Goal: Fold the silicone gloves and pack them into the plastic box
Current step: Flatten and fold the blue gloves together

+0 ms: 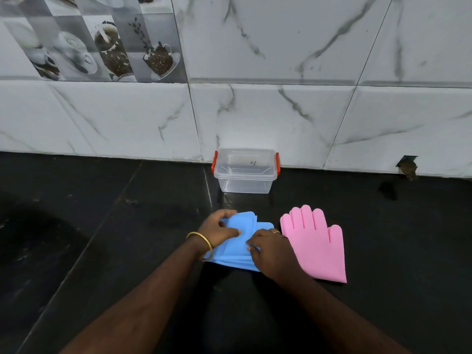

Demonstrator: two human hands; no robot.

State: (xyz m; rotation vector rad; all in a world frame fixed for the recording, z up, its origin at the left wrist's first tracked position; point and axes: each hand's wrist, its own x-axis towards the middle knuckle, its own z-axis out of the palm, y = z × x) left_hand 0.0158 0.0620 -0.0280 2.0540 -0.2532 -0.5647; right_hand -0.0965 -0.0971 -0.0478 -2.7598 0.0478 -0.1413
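Left hand (219, 229) and right hand (268, 247) both pinch the partly folded blue glove (242, 227) on the black counter (102, 238). Pink glove (316, 246) lies flat just right. Lidded plastic box (245, 169) stands behind, against the wall

I've got 1 view, the head camera, wide-angle, looking forward and down from above the forearms. It faces the tiled wall (281, 60) straight ahead, with the dark surface (102, 238) close below filling the lower half. No second view shares anything.
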